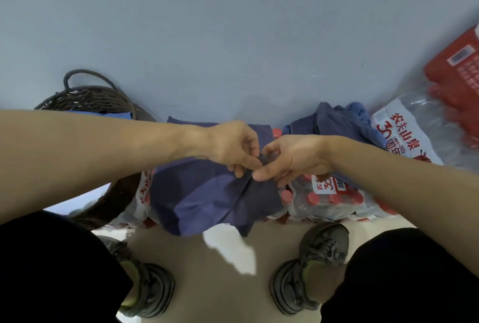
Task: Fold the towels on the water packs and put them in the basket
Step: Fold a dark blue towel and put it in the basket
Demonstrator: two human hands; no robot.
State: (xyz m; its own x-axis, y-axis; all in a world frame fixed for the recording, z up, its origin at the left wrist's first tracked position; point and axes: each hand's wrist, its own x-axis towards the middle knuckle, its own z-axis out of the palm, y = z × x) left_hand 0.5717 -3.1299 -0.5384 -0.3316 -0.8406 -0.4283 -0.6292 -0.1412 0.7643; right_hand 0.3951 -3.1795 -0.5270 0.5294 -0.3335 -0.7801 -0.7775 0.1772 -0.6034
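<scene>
two hands (234,145), one basket (88,99), two shoes (308,270).

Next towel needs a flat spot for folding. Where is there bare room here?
Bare: the floor between the shoes, and some pack top right of the navy towel. Crowded: the heap of towels behind, and the basket holding blue cloth.

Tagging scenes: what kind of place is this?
Probably a storeroom or utility corner indoors: shrink-wrapped water packs stacked on the floor against a bare blue wall, with a wicker basket beside them. Hard to say more.
</scene>
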